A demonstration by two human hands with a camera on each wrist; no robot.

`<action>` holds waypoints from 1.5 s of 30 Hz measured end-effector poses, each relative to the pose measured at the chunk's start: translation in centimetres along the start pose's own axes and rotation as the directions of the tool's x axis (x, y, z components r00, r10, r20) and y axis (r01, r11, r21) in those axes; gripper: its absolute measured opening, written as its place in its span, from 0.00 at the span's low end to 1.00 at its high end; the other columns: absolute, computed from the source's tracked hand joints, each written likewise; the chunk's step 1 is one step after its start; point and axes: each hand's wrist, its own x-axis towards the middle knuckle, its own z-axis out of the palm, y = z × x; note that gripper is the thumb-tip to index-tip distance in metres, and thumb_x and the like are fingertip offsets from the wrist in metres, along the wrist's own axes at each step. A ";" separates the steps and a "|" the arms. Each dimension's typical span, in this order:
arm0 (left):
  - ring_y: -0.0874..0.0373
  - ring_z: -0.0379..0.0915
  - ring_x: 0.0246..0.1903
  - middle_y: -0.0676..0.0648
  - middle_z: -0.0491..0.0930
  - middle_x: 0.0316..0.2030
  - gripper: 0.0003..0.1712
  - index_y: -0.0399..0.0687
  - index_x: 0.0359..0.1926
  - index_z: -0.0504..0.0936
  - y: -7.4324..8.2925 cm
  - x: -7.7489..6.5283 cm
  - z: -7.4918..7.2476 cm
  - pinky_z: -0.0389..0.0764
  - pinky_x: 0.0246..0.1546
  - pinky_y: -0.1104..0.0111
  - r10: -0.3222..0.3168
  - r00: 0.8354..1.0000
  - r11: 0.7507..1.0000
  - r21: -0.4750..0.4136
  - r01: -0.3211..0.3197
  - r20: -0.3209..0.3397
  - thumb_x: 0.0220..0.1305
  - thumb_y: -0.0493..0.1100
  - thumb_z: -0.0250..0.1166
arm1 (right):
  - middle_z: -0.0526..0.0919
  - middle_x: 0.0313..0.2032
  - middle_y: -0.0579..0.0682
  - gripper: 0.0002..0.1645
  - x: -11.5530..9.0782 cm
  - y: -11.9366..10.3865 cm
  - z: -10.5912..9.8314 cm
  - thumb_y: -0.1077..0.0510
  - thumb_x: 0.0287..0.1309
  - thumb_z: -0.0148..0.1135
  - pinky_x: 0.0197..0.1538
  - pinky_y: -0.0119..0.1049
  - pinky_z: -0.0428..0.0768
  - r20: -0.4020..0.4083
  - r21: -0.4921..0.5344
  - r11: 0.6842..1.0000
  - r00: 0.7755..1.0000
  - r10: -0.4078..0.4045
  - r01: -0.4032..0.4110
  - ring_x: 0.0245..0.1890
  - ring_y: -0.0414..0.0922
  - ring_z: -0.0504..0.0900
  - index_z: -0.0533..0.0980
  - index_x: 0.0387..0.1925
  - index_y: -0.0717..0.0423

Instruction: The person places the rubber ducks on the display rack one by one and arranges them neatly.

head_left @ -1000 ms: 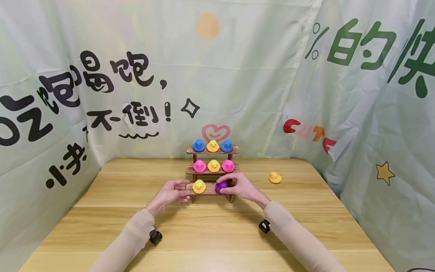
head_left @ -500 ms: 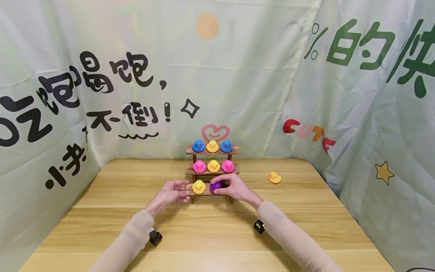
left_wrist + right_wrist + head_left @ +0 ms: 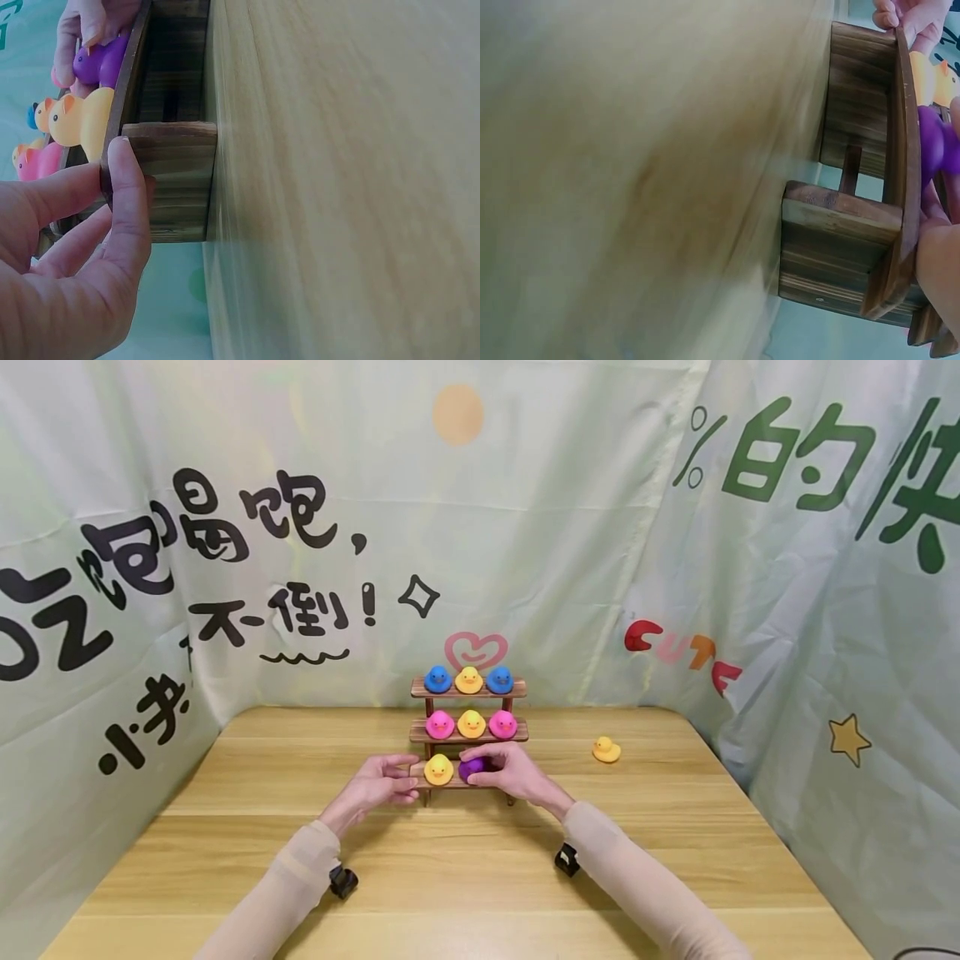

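Note:
A three-tier wooden display stand bears several rubber ducks. My left hand pinches the left end of its lowest shelf between thumb and index finger, as the left wrist view shows. In my right hand a purple rubber duck is held by the thumb and fingers at the middle of that shelf. A yellow rubber duck sits just left of it, near my left fingertips. The right wrist view shows the purple duck low against the shelf board, partly covered by my fingers.
Pink ducks flank a yellow duck on the middle shelf. Blue ducks flank another yellow duck on top. A loose yellow duck rests on the wooden table, right of the stand. A printed curtain hangs behind.
My right hand has slid the purple duck left along the lowest shelf, from its right part to the middle beside the yellow duck. The left hand has stayed at the shelf's end.

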 end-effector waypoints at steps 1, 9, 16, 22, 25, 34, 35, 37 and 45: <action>0.56 0.83 0.30 0.29 0.75 0.52 0.31 0.33 0.68 0.66 0.0 0.0 0.0 0.90 0.38 0.65 -0.001 1.000 1.000 0.000 0.001 -0.002 0.65 0.26 0.60 | 0.81 0.55 0.60 0.19 0.0 0.0 0.0 0.65 0.58 0.68 0.50 0.26 0.83 0.001 0.004 1.000 1.000 0.002 -0.002 0.50 0.44 0.83 0.80 0.52 0.65; 0.54 0.83 0.32 0.29 0.75 0.52 0.31 0.34 0.68 0.66 0.0 0.2 0.0 0.90 0.40 0.65 -0.011 1.000 1.000 -0.005 0.011 -0.008 0.65 0.26 0.60 | 0.82 0.54 0.59 0.20 0.0 0.1 0.2 0.63 0.58 0.68 0.49 0.25 0.83 -0.006 0.031 0.999 1.000 0.021 -0.021 0.50 0.45 0.83 0.80 0.53 0.63; 0.53 0.83 0.32 0.29 0.75 0.52 0.31 0.34 0.68 0.66 0.0 0.1 -0.1 0.90 0.40 0.64 -0.001 1.000 1.000 -0.002 0.001 -0.007 0.64 0.26 0.60 | 0.84 0.51 0.57 0.22 0.0 0.1 0.2 0.63 0.57 0.69 0.47 0.26 0.82 -0.005 0.024 0.999 0.999 0.049 -0.049 0.49 0.47 0.82 0.80 0.55 0.57; 0.53 0.83 0.32 0.29 0.75 0.52 0.31 0.34 0.68 0.66 0.0 0.1 -0.1 0.90 0.41 0.63 -0.005 1.000 1.000 -0.009 0.005 -0.008 0.64 0.26 0.60 | 0.84 0.51 0.60 0.24 0.0 -0.3 0.1 0.66 0.58 0.67 0.48 0.27 0.82 0.007 0.009 0.999 0.999 0.050 -0.050 0.49 0.49 0.82 0.77 0.56 0.66; 0.54 0.83 0.32 0.29 0.75 0.52 0.31 0.34 0.68 0.67 0.0 0.2 -0.1 0.90 0.41 0.64 -0.012 1.000 1.000 -0.010 0.012 -0.011 0.64 0.26 0.60 | 0.84 0.50 0.61 0.22 -0.3 -1.3 0.1 0.67 0.58 0.67 0.47 0.27 0.82 0.011 0.009 0.999 0.999 0.051 -0.051 0.48 0.48 0.82 0.78 0.55 0.65; 0.53 0.83 0.31 0.30 0.77 0.51 0.31 0.33 0.68 0.66 -0.1 0.3 -0.1 0.90 0.39 0.64 -0.005 1.000 1.000 -0.007 0.005 -0.005 0.64 0.26 0.60 | 0.83 0.51 0.62 0.22 -1.1 -3.1 0.1 0.67 0.59 0.66 0.48 0.26 0.81 0.014 0.040 0.998 0.999 0.053 -0.053 0.51 0.50 0.82 0.78 0.56 0.63; 0.54 0.83 0.31 0.30 0.77 0.51 0.31 0.33 0.68 0.66 -0.1 0.3 -0.1 0.90 0.39 0.64 -0.004 1.000 1.000 -0.006 0.004 -0.004 0.64 0.26 0.60 | 0.83 0.52 0.62 0.22 -1.1 -3.1 0.0 0.67 0.59 0.66 0.48 0.26 0.81 0.016 0.049 0.997 0.998 0.062 -0.063 0.52 0.51 0.81 0.77 0.56 0.63; 0.54 0.83 0.31 0.30 0.76 0.51 0.31 0.34 0.68 0.66 -0.1 0.3 -0.1 0.90 0.39 0.64 -0.002 1.000 1.000 -0.003 0.002 -0.003 0.64 0.26 0.60 | 0.82 0.53 0.60 0.23 -0.9 -2.2 -0.2 0.65 0.59 0.67 0.50 0.27 0.83 0.014 0.065 0.995 0.997 0.072 -0.072 0.55 0.51 0.80 0.77 0.57 0.61; 0.53 0.83 0.31 0.31 0.77 0.49 0.31 0.34 0.68 0.66 -0.2 0.3 -0.1 0.90 0.39 0.65 -0.004 1.000 1.000 -0.003 0.004 -0.005 0.64 0.26 0.60 | 0.80 0.58 0.58 0.25 -1.1 0.6 -1.6 0.61 0.61 0.67 0.55 0.31 0.84 -0.019 0.155 0.985 0.997 0.075 -0.072 0.57 0.45 0.80 0.76 0.59 0.62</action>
